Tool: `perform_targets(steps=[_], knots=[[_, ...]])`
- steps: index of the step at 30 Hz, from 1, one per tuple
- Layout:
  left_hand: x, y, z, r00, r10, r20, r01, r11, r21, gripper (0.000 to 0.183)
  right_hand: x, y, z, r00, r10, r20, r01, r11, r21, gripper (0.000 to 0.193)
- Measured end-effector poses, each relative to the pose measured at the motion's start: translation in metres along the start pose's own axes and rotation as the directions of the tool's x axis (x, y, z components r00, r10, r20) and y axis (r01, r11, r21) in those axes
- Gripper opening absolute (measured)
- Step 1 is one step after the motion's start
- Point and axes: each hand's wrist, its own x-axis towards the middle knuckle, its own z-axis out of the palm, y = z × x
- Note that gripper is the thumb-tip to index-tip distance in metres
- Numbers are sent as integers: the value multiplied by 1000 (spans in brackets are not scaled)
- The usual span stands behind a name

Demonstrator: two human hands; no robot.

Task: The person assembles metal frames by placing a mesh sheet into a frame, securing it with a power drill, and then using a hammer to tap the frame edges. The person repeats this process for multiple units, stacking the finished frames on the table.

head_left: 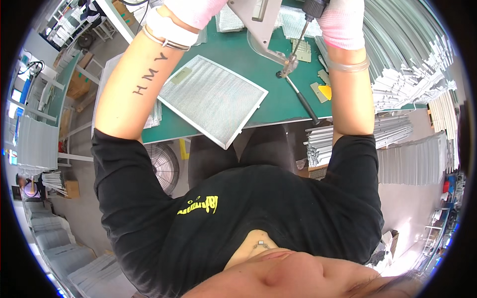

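Note:
Both hands wear pale pink-and-white gloves and reach to the top edge, where their fingers are cut off. My left hand (201, 10) is beside a grey metal machine arm (256, 22). Close to my right hand (343, 25) is a black tool chuck (315, 7) with a long thin bit (300, 39) pointing down at the arm's tip; whether the hand grips it is hidden. A framed metal mesh panel (213, 97) lies tilted on the green table (184, 119), overhanging its near edge. A black-handled hammer (305, 104) lies right of it.
Small tan plates (301, 49) and a yellow piece (325, 92) lie near my right forearm. Long metal strips (402, 64) are heaped at the right, with more bundles (318, 146) below the table edge. A floor fan (164, 169) stands under the table at left.

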Motion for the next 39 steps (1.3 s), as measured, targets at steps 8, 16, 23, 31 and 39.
perform_targets(steps=[8,16,23,31,39], knots=[[16,15,-49,820,371,435,-499,91,862,55,-13,24,25,995,12,98,-16,999,39,23],[8,24,-23,980,176,88,-191,742,643,61,-20,14,35,999,32,-20,-30,997,69,23],[16,23,-14,998,67,19,-68,877,475,47,-13,13,16,1000,11,30,-14,995,96,23],[27,17,-54,777,324,540,-555,-53,830,40,-8,10,32,998,-11,55,6,995,96,26],[18,27,-44,812,287,509,-525,-23,851,41,-6,10,25,996,66,54,-72,989,132,24]])
